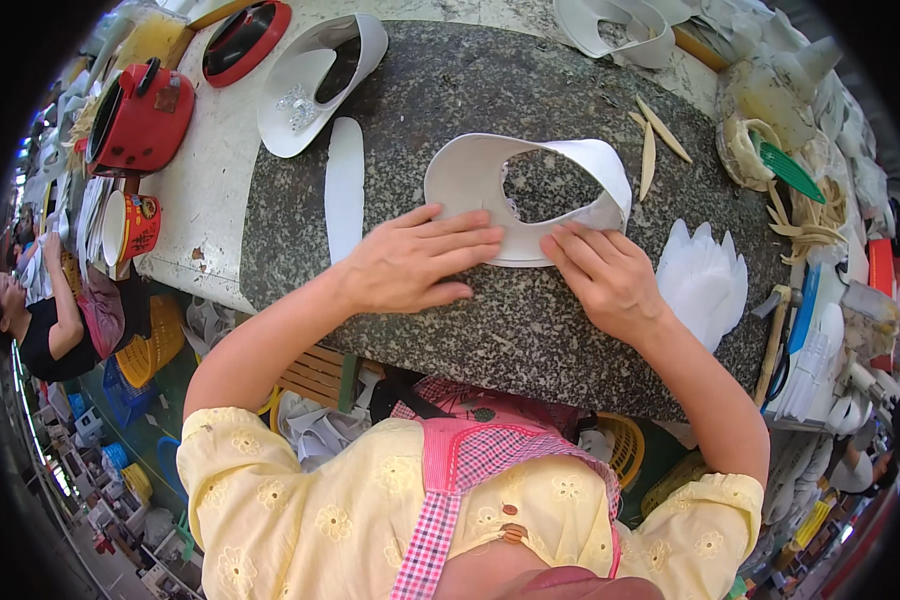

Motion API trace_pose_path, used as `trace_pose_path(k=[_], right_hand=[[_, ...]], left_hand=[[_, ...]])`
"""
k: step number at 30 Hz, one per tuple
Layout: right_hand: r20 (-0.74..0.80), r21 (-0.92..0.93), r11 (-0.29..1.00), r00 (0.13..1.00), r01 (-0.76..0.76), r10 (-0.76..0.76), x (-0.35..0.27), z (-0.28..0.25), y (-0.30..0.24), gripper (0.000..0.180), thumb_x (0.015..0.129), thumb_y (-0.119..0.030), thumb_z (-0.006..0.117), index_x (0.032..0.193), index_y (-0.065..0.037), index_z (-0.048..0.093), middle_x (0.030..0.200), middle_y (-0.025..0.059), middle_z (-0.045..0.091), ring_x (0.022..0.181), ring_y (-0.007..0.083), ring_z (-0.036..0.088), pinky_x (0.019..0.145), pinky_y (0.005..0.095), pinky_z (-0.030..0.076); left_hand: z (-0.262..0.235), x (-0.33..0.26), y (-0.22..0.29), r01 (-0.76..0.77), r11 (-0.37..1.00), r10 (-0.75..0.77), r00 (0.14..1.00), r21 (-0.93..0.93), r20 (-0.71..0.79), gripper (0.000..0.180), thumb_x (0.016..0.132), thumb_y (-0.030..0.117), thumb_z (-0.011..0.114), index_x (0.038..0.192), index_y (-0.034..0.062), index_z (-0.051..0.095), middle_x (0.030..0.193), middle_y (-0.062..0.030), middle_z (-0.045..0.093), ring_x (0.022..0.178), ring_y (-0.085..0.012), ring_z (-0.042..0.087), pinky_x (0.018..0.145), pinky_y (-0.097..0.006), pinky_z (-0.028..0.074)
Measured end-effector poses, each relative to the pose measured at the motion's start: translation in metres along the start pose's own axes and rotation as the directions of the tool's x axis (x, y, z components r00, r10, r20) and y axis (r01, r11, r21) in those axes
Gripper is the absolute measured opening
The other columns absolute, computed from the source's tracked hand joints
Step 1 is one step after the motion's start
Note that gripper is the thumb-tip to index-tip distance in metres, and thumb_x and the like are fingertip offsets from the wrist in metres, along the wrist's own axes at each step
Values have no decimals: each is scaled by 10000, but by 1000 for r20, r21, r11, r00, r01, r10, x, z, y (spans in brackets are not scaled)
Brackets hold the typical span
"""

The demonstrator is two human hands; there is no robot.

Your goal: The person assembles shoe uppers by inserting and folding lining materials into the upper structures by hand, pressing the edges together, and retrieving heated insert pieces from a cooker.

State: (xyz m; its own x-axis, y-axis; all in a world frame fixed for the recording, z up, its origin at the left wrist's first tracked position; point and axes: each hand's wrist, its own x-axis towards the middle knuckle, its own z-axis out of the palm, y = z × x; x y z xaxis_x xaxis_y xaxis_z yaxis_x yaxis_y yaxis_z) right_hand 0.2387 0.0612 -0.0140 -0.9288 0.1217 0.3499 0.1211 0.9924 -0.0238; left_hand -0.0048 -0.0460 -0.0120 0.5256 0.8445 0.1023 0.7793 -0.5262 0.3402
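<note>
A white shoe upper (465, 178) with an oval opening lies on the speckled stone slab (420, 100) in front of me. My left hand (402, 262) is open and flat, its fingertips resting on the upper's near left edge. On the near right side, my right hand (606, 272) has its fingers bent together, gripping the upper's edge; the thumb is mostly hidden. To the left lies a long white strip (345, 190). Fanned white pieces (703, 280) sit beside my right wrist.
Farther left are another white upper (295, 105) with a glittering ornament, a red pot-like container (160, 120) and a red paper cup (142, 225). Pale wooden sticks (652, 150) lie at far right, near a tub with a green brush (790, 170). Scissors (778, 370) rest by the right edge.
</note>
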Motion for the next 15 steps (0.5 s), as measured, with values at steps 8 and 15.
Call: trace_pose_path(k=[8,15], right_hand=[[-70,-13,999,997,-44,43,23,4,12,77,657,-96,532,719,-51,522,735,50,514,720,197,534,625,316,420],[-83,423,888,969,-178,234,40,-58,14,137,674,-46,657,752,-50,545,703,50,543,661,200,542,569,317,417]], left_hand=[[-10,11,15,186,982,-161,932,46,-325,368,698,209,679,1043,130,578,1141,-37,568,1085,-167,512,854,-372,395],[-30,49,29,29,991,55,811,134,-583,193,643,165,725,794,104,621,647,6,579,644,-183,571,666,-332,447]])
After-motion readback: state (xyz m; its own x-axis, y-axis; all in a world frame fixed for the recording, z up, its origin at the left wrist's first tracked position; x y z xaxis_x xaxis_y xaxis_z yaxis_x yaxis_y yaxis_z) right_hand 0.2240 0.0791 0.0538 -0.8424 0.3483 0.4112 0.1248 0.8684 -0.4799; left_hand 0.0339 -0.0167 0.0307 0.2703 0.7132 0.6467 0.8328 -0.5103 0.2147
